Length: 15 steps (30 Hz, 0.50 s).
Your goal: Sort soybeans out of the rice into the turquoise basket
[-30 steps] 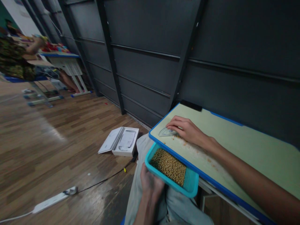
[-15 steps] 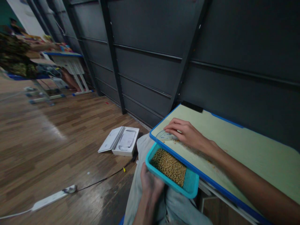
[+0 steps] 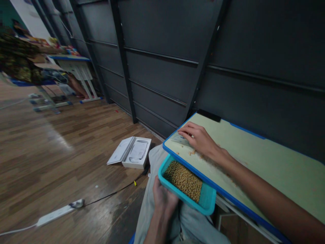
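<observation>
One tub [image 3: 208,200], beans [image 3: 184,181] past counting

I count two hands at work closest to me: one left hand [image 3: 165,200] and one right hand [image 3: 199,139]. One clear protractor [image 3: 176,138]. The beans heaped in that single tub are far too many to number; several loose pieces [image 3: 192,152] lie outside it, too small from here for a sure tally. Benches make two, one near [image 3: 269,156] and one far bench [image 3: 68,58]. One black slab [image 3: 208,115]. On the floor, one open white box [image 3: 135,166], one power strip [image 3: 57,215], and one black cord [image 3: 111,195] with one yellow tag [image 3: 135,183]. Farther off I make out two other people: one in a camouflage shirt [image 3: 19,57], one blurred figure [image 3: 18,28] behind.
</observation>
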Each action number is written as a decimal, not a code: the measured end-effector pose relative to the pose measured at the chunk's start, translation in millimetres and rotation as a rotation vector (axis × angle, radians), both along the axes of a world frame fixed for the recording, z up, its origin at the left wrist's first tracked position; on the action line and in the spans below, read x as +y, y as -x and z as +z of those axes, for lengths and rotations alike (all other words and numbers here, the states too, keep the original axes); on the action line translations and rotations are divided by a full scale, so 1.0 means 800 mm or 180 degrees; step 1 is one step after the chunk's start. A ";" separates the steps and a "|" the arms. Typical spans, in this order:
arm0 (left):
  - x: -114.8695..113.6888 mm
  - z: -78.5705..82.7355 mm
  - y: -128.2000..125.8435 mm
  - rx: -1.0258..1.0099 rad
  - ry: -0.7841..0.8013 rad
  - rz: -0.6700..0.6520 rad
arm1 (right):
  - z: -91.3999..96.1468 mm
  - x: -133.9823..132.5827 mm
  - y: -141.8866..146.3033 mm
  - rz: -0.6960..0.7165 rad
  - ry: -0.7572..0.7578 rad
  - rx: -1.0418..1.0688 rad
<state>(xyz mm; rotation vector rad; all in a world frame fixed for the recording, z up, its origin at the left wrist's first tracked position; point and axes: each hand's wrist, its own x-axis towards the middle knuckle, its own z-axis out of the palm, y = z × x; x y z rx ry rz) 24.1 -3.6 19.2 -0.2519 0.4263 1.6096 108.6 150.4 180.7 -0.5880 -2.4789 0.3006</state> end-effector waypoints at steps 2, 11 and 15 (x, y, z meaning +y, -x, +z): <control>0.000 -0.001 0.000 0.0004 -0.0038 0.0011 | -0.002 0.003 0.005 -0.0010 -0.0003 -0.0073; -0.001 -0.005 -0.001 -0.0170 -0.0355 0.0038 | 0.004 -0.020 0.003 0.0458 0.0025 -0.0297; -0.002 -0.003 -0.001 -0.0126 -0.0413 0.0036 | 0.007 -0.025 -0.002 0.0586 0.0071 -0.0351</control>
